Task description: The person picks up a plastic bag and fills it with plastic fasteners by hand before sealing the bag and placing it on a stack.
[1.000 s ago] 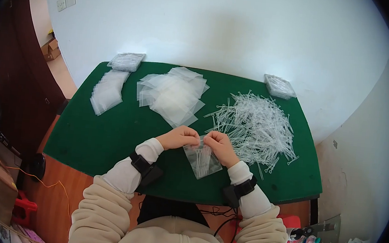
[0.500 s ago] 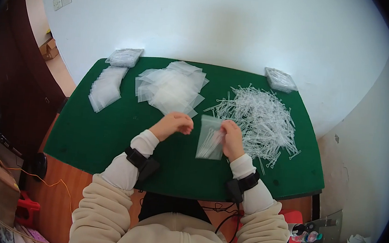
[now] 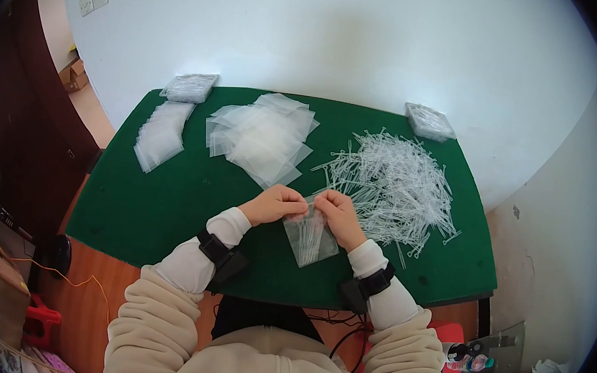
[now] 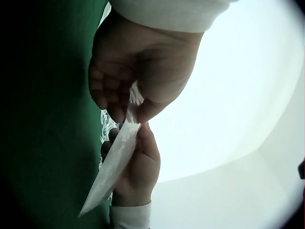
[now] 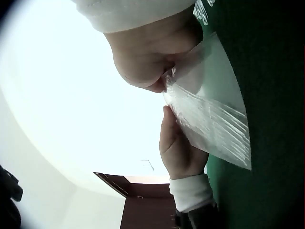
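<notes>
A clear plastic zip bag (image 3: 309, 244) hangs between both hands over the near part of the green table. Inside it lies a row of thin clear plastic sticks (image 5: 214, 119). At its top edge, my left hand (image 3: 275, 206) pinches one corner between thumb and fingers. My right hand (image 3: 340, 219) pinches the same edge a short way to the right, thumbs close together. From the left wrist, the bag slants down from the fingers, seen nearly edge-on. Just beyond the right hand spreads a large heap of loose clear sticks (image 3: 399, 189), some with small rings at one end.
A loose pile of flat clear bags (image 3: 263, 140) lies at the table's middle back. Left of it is a fanned row of bags (image 3: 161, 137). Filled packs stand at the back left (image 3: 190, 87) and back right (image 3: 430, 122), near the white wall (image 3: 313, 30).
Half a second ago the left hand was apart from the bag while the right held it upright at its side. Now both hands grip its top edge, the bag lower and tilted, as one second ago.
</notes>
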Tool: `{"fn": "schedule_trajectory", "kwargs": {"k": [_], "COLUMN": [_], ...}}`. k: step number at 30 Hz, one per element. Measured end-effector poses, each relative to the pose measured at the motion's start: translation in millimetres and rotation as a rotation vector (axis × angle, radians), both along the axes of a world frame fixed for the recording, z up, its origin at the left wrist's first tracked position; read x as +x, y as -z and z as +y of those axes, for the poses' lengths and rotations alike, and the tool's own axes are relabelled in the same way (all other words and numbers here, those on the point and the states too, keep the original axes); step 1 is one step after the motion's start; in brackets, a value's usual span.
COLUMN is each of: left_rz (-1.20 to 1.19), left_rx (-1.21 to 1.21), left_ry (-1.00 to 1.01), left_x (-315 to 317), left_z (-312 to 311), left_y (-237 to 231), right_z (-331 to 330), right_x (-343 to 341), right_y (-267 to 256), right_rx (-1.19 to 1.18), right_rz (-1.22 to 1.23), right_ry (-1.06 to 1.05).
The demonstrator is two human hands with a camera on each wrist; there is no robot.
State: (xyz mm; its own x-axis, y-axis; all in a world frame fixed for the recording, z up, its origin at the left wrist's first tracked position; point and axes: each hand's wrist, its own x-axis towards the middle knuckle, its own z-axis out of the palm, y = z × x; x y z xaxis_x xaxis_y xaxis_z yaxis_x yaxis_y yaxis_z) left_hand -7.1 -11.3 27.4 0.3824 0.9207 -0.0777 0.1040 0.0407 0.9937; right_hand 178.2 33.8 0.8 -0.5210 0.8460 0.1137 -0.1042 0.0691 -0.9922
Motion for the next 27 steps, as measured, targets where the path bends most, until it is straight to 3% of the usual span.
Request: {"fn": "schedule_trajectory", "kwargs": {"k": [7,11,15,18,23,27], "left_rz": [-0.069,-0.266,-0.311,-0.139,0.007,0.007], "left_rx": [0.078,0.112,0.053,-0.128,-0.076,-0.023], "left_ry": [-0.176,-0.311,-0.389,-0.139,0.008,0.010], "left_x": [-13.4,-25.3,-21.5,-3.5,0.1,-4.9], "left_z": [1.3,8.8,6.0,-4.5,-0.8,0.5], "left_y": [-8.5,-1.1,-7.6,-11.7,-2.4,-6.0], "right_z": [11.0,14.8,10.0,-2.5,2.4,7.3], "right_x": [3.4,7.6,0.4,-4.1,-0.6,4.5], "right_y": [3.9,5.1,6.8,0.1,4.9,5.0], "right_rx": [-0.249,-0.304,-0.229,0.156,0.266,0.076], "right_rz": [0.266,0.488,0.234,-0.077,-0.116,-0.063], "right_ry": [0.161,0.306,0.166,0.031,0.003,0.057]}}
